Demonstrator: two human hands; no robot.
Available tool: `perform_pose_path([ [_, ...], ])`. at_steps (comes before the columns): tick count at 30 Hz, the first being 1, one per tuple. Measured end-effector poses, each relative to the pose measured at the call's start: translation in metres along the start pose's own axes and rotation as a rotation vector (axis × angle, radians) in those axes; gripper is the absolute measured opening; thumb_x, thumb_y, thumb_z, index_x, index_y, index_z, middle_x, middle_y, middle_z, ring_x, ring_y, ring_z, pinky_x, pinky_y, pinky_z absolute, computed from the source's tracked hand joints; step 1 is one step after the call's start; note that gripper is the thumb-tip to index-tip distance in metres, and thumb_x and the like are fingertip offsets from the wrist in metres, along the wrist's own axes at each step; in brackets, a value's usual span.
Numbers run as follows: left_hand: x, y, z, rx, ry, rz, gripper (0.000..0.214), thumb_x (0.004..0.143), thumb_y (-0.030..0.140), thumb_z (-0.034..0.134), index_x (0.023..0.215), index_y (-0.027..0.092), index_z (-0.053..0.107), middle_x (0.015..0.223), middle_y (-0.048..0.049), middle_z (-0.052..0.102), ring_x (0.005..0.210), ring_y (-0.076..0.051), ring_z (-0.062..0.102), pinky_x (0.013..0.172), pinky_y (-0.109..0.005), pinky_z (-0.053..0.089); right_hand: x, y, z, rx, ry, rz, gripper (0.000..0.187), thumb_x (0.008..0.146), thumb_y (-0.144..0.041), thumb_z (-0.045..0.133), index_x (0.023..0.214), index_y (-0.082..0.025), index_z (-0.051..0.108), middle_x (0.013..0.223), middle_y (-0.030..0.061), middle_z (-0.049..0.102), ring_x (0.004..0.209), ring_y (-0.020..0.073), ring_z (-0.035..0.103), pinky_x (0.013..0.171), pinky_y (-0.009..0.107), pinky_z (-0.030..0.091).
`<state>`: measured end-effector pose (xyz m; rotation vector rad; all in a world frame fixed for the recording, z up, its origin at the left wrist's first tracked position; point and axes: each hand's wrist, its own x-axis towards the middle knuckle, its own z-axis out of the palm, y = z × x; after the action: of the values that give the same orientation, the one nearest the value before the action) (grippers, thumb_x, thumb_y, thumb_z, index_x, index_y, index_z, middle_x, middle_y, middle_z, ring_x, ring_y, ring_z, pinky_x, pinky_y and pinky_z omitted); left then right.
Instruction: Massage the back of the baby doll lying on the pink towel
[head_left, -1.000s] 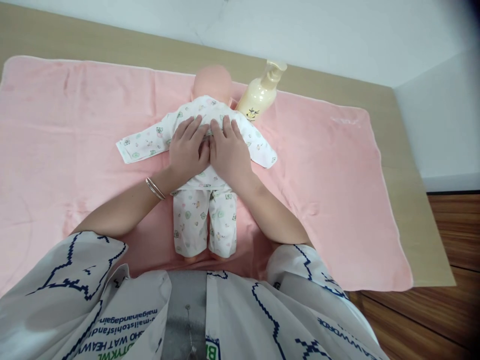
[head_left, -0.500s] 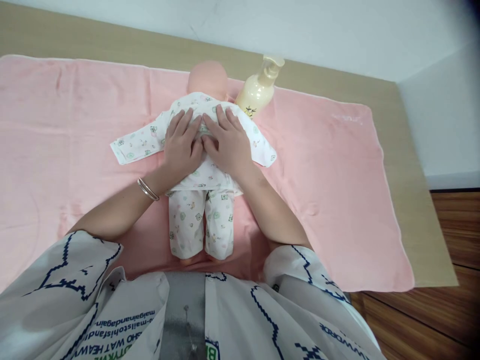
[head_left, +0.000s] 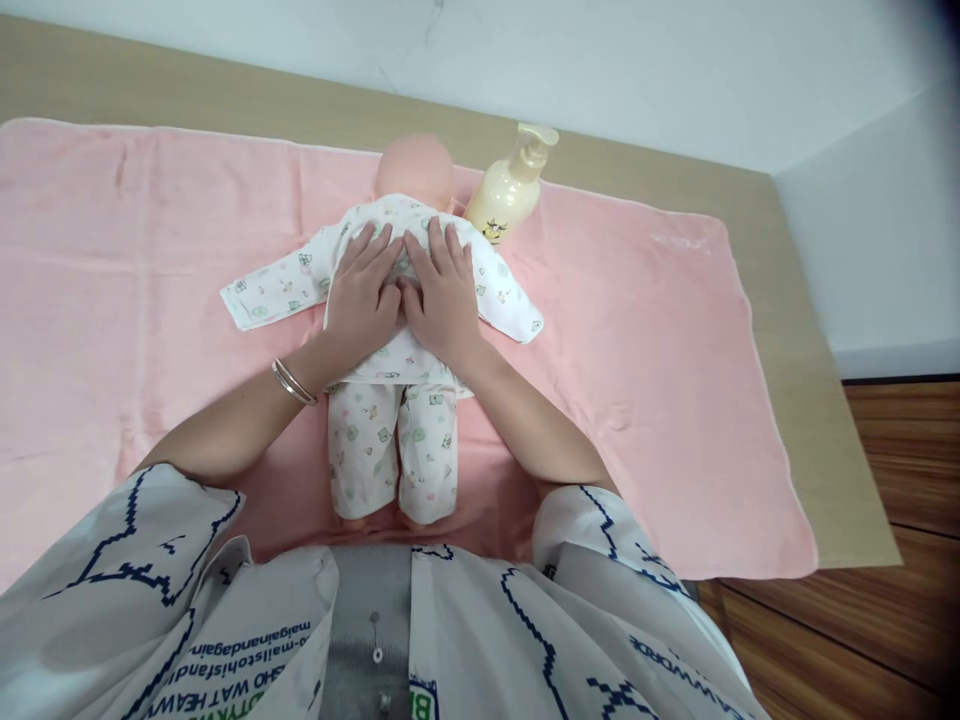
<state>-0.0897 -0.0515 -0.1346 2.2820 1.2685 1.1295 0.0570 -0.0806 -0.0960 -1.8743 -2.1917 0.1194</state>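
Observation:
A baby doll in a white printed top and matching trousers lies with its bald head away from me and its arms spread; no face shows. My left hand rests flat on the left side of its upper body, fingers stretched out and a silver bangle on the wrist. On the right side of the same part lies my right hand, its fingers spread too. The two thumbs are close together at the middle. Nothing is held in either hand.
A cream pump bottle stands by the doll's head on the right. Under the doll a pink blanket covers much of the wooden table. A white wall rises behind, and wooden flooring shows at the lower right.
My right hand has shifted slightly left and its fingers point more straight ahead. The left hand stays nearly in place. The view has tilted slightly, moving the bottle and blanket edge in the picture.

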Motion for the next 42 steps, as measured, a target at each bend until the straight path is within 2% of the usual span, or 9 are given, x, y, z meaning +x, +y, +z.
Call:
perform_pose_path([
  [5, -0.009, 0.013, -0.001, 0.03, 0.076, 0.008, 0.044, 0.093, 0.021, 0.044, 0.132, 0.019, 0.062, 0.144, -0.007, 0.062, 0.144, -0.026, 0.047, 0.123, -0.051, 0.038, -0.013, -0.011, -0.012, -0.01, 0.026, -0.02, 0.053, 0.103, -0.025, 0.035, 0.154, -0.014, 0.04, 0.164, 0.0148, 0.036, 0.155, 0.0361, 0.027, 0.124, 0.06, 0.028],
  [10, -0.013, 0.013, 0.001, 0.043, 0.142, 0.007, 0.038, 0.092, 0.018, 0.045, 0.122, 0.02, 0.068, 0.132, -0.0052, 0.069, 0.134, -0.025, 0.055, 0.118, -0.05, 0.043, -0.021, -0.015, -0.02, -0.042, 0.001, -0.005, 0.05, 0.102, -0.022, 0.036, 0.15, -0.012, 0.047, 0.161, 0.0168, 0.043, 0.151, 0.0384, 0.037, 0.122, 0.062, 0.033],
  [13, -0.011, 0.01, 0.001, 0.049, 0.143, 0.005, 0.038, 0.091, 0.017, 0.047, 0.12, 0.021, 0.069, 0.131, -0.0041, 0.07, 0.131, -0.024, 0.057, 0.117, -0.049, 0.045, -0.016, -0.01, -0.021, 0.03, -0.025, -0.002, 0.053, 0.098, -0.021, 0.04, 0.151, -0.013, 0.046, 0.163, 0.0151, 0.04, 0.153, 0.0374, 0.032, 0.123, 0.06, 0.033],
  [18, -0.006, 0.01, -0.002, 0.03, 0.057, -0.029, 0.039, 0.094, 0.021, 0.045, 0.126, 0.022, 0.067, 0.135, -0.0049, 0.068, 0.134, -0.025, 0.055, 0.121, -0.051, 0.039, -0.002, 0.004, -0.011, 0.15, 0.001, -0.038, 0.056, 0.095, -0.021, 0.037, 0.15, -0.018, 0.046, 0.166, 0.008, 0.036, 0.157, 0.0333, 0.022, 0.126, 0.059, 0.027],
  [23, -0.003, 0.012, 0.001, 0.023, 0.061, -0.096, 0.045, 0.095, 0.023, 0.044, 0.136, 0.022, 0.059, 0.153, -0.0055, 0.053, 0.149, -0.026, 0.039, 0.128, -0.051, 0.029, 0.006, 0.014, 0.003, 0.132, 0.026, -0.051, 0.059, 0.097, -0.025, 0.034, 0.156, -0.022, 0.036, 0.171, 0.0061, 0.024, 0.159, 0.0318, 0.014, 0.127, 0.059, 0.018],
  [29, -0.002, 0.006, 0.012, -0.018, 0.055, -0.132, 0.048, 0.096, 0.028, 0.043, 0.143, 0.025, 0.051, 0.163, -0.0051, 0.04, 0.156, -0.028, 0.027, 0.13, -0.055, 0.02, 0.008, 0.016, -0.002, 0.077, -0.003, -0.06, 0.059, 0.098, -0.028, 0.035, 0.157, -0.023, 0.033, 0.171, 0.0052, 0.022, 0.16, 0.0298, 0.014, 0.127, 0.058, 0.019],
  [33, -0.001, 0.003, 0.011, -0.025, 0.059, -0.089, 0.046, 0.098, 0.033, 0.043, 0.143, 0.028, 0.05, 0.162, -0.0042, 0.04, 0.156, -0.028, 0.027, 0.13, -0.057, 0.02, 0.005, 0.012, -0.006, 0.082, 0.009, -0.046, 0.061, 0.097, -0.029, 0.039, 0.157, -0.022, 0.034, 0.171, 0.0073, 0.023, 0.159, 0.0302, 0.016, 0.126, 0.06, 0.021],
  [37, -0.008, 0.007, 0.006, 0.031, 0.07, -0.041, 0.041, 0.099, 0.038, 0.044, 0.137, 0.026, 0.055, 0.156, -0.0065, 0.049, 0.152, -0.029, 0.035, 0.127, -0.057, 0.026, -0.005, 0.003, -0.013, 0.104, 0.069, 0.046, 0.06, 0.097, -0.034, 0.042, 0.155, -0.016, 0.039, 0.166, 0.0132, 0.033, 0.156, 0.0321, 0.026, 0.121, 0.058, 0.033],
  [42, -0.017, 0.014, 0.003, 0.079, 0.149, -0.096, 0.033, 0.097, 0.04, 0.052, 0.124, 0.024, 0.062, 0.143, -0.0112, 0.057, 0.143, -0.034, 0.045, 0.123, -0.059, 0.031, -0.022, -0.009, -0.027, 0.034, 0.072, 0.083, 0.05, 0.1, -0.034, 0.04, 0.141, -0.009, 0.057, 0.148, 0.0191, 0.058, 0.143, 0.0341, 0.049, 0.115, 0.055, 0.043],
])
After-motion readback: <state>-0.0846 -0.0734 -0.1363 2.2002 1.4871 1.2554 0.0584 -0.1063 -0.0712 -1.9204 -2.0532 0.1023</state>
